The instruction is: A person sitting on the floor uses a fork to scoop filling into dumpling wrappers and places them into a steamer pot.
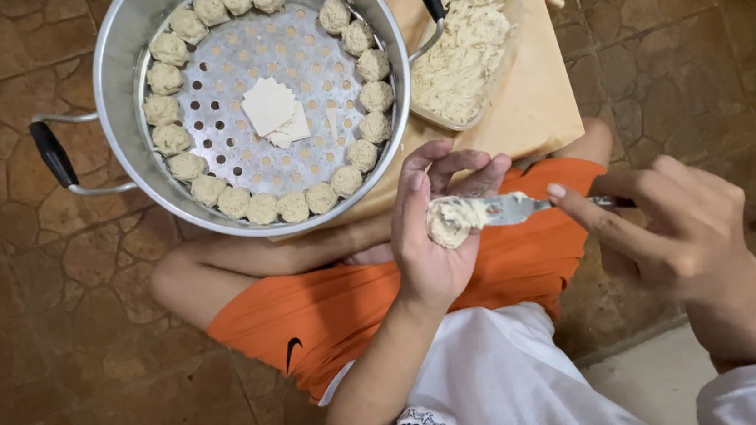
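We sit on a brown stone floor with our legs crossed, in orange shorts and a white shirt. Ahead of our knees stands a large metal steamer pot with two black-gripped handles; its perforated tray carries a ring of small pale dumplings set side by side along the wall, and a little stack of square wrappers lies near the middle. Just right of the pot, on a tan cloth, sits a clear plastic tub of pale minced filling. Our left hand is cupped, fingers curled narrowly around a half-formed dumpling resting in the palm. Our right hand is closed on the handle of a small metal knife, index finger stretched along it, the blade flat against the dumpling's filling.
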